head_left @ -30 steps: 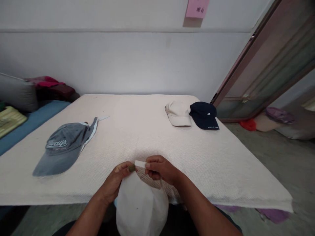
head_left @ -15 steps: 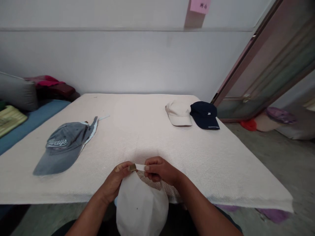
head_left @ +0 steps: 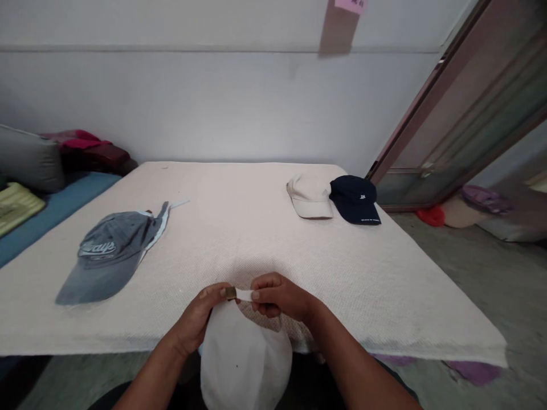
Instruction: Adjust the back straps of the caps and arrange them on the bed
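Observation:
A white cap [head_left: 243, 364] is at the near edge of the table, its back opening facing away from me. My left hand [head_left: 200, 310] pinches the brass buckle [head_left: 231, 292] at the back of the cap. Between finger and thumb, my right hand [head_left: 280, 295] grips the white strap [head_left: 245, 295], which runs into that buckle. Both hands are closed. To the left lies a grey cap [head_left: 113, 247] with white lettering and its strap loose. Farther off on the right, a beige cap [head_left: 310, 196] sits beside a navy cap [head_left: 355, 199], the two touching.
The table [head_left: 231, 228] has a pale textured cover. A white wall [head_left: 205, 108] stands behind it. On the left are a grey cushion [head_left: 28, 159] and a blue surface [head_left: 81, 191]. A framed door [head_left: 431, 114] is at the right.
Almost nothing differs. The view has shifted very slightly, and both hands keep their hold on the buckle and strap.

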### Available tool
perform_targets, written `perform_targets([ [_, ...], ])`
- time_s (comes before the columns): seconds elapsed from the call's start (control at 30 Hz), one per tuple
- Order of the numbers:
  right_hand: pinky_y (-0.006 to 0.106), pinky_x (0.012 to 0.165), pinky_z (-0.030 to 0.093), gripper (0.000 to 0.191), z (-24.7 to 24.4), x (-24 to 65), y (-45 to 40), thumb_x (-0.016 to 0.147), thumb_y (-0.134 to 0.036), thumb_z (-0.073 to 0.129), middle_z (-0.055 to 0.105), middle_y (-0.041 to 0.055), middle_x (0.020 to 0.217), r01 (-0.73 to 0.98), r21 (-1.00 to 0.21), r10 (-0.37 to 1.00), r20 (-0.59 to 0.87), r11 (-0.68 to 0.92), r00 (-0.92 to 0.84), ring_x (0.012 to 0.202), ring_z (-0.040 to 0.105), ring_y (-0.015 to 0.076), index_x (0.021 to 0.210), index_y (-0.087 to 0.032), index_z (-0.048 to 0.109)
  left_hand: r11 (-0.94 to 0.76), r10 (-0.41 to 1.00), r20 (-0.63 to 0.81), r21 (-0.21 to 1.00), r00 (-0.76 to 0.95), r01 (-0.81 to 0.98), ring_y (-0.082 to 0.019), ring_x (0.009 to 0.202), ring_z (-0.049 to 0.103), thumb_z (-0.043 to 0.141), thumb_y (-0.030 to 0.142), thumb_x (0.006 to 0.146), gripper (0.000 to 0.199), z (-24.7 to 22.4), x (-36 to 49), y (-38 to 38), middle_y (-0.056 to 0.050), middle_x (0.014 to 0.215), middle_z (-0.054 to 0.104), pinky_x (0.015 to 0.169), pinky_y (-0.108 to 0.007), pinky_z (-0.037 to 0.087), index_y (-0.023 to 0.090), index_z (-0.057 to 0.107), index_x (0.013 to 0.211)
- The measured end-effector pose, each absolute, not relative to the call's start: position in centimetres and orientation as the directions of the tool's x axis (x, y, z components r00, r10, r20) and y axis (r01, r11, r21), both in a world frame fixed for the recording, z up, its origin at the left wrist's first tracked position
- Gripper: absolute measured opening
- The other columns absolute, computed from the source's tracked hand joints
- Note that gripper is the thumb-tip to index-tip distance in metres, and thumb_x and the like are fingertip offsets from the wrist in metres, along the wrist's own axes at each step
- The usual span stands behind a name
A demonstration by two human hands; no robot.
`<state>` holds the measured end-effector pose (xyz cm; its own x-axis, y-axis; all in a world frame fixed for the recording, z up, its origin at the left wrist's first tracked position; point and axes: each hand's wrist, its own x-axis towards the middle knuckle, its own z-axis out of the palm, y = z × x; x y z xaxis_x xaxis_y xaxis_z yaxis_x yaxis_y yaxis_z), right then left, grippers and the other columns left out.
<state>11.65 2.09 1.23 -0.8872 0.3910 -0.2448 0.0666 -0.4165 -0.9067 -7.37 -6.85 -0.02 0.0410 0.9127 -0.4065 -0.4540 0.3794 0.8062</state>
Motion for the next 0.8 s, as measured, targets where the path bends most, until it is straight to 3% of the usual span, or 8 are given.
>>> perform_targets([
  [0.37,0.02,0.043,0.028,0.015,1.51,11.6,2.14,0.075,-0.026,0.061,0.052,-0.0032,0.057,0.005,-0.903,0.478,-0.231,-0.429,-0.848,0.044,0.039,0.0044,0.069,-0.013,0.058,0.398,0.912,-0.398,0.802,0.099,-0.445,-0.013,0.058,0.053,0.061,0.027,0.078,0.016,0.12,-7.36,-7.02,-0.002,0.064,0.061,0.057,-0.025,0.04,0.013,0.065,0.071],
  [0.53,0.02,0.041,0.025,0.01,1.69,11.57,2.08,0.073,-0.021,0.062,0.046,-0.0055,0.05,0.024,-0.894,0.432,-0.239,-0.447,-0.87,0.042,0.037,0.0049,0.067,-0.013,0.058,0.407,0.905,-0.415,0.774,0.097,-0.485,-0.013,0.056,0.053,0.063,0.026,0.076,0.014,0.07,-7.39,-7.06,-0.003,0.064,0.062,0.057,-0.025,0.042,0.013,0.065,0.071],
  [0.8,0.02,0.042,0.024,0.013,1.56,11.49,2.08,0.075,-0.024,0.062,0.049,-0.0043,0.054,0.053,-0.902,0.423,-0.251,-0.428,-0.871,0.044,0.037,0.0044,0.069,-0.013,0.059,0.427,0.893,-0.44,0.764,0.094,-0.483,-0.011,0.051,0.052,0.069,0.024,0.072,0.012,-0.06,-7.3,-7.12,-0.002,0.062,0.062,0.052,-0.023,0.039,0.013,0.065,0.073],
])
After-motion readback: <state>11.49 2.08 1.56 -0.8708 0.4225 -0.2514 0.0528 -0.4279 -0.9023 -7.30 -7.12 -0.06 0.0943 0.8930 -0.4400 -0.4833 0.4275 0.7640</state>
